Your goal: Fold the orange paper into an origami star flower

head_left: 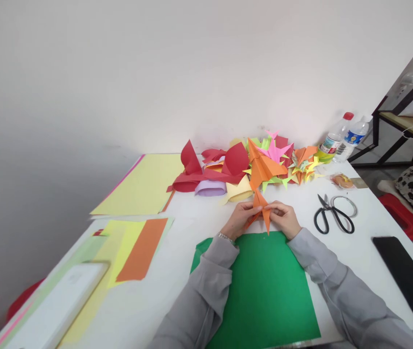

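Note:
Between both hands is a folded orange paper figure (260, 199) with pointed ends, held just above the far edge of a green sheet (264, 291). My left hand (240, 220) pinches its left side, thumb on the folds. On the other side, my right hand (283, 217) grips the paper between thumb and fingers. The fingertips partly cover the middle of the figure. Right behind it lies a larger folded orange paper plane (262, 167), at the front of a heap of colourful folded papers.
Black-handled scissors (333, 215) and a dark phone (405, 276) lie to the right. Two plastic bottles (353, 138) stand at the back right. Red paper shapes (191, 177) sit behind my hands. Yellow sheets (137, 184), an orange strip (144, 247) and a white device (64, 300) are on the left.

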The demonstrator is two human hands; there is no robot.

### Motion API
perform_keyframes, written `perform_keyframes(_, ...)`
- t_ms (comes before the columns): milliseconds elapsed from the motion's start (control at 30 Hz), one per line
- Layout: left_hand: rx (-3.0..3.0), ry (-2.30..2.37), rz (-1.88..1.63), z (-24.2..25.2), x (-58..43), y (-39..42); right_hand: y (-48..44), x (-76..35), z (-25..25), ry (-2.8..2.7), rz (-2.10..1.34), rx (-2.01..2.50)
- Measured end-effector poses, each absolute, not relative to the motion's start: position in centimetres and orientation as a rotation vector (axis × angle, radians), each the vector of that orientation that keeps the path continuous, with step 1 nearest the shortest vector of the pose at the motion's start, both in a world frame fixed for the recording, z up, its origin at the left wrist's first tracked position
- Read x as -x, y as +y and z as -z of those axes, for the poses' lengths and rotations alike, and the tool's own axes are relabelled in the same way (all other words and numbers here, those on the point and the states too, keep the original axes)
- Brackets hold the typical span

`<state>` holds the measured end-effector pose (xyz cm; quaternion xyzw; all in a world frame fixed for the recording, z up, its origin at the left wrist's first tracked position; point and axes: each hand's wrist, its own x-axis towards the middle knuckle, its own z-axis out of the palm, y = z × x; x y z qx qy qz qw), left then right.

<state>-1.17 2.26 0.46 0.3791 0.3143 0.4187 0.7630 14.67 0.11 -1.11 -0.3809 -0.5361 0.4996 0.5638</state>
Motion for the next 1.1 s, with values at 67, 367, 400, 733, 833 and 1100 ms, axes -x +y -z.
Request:
perform_keyframes(67,-0.824,0.693,-0.907,-0.26,1.16,2.33,0.1,-14.69,1.13,-1.298,-1.141,0.889)
perform_keyframes(367,-0.892,0.709,-0.885,-0.06,1.31,2.37,0.21,-14.87,1.16,-1.338,-1.034,0.944)
perform_keyframes(400,-0.904,0.716,-0.881,-0.1,1.33,2.39,0.27,-14.9,1.27,-1.342,-1.018,0.943)
perform_keyframes(733,-0.969,0.743,-0.861,0.42,1.5,2.72,0.43,-15.03,1.47,-1.279,-1.09,0.984)
perform_keyframes(833,-0.96,0.735,-0.868,0.5,1.47,2.72,0.3,-14.99,1.11,-1.304,-1.096,0.984)
perform_keyframes(1100,-0.936,0.761,-0.901,0.07,1.26,2.46,0.25,-15.21,1.01,-1.494,-0.919,0.936)
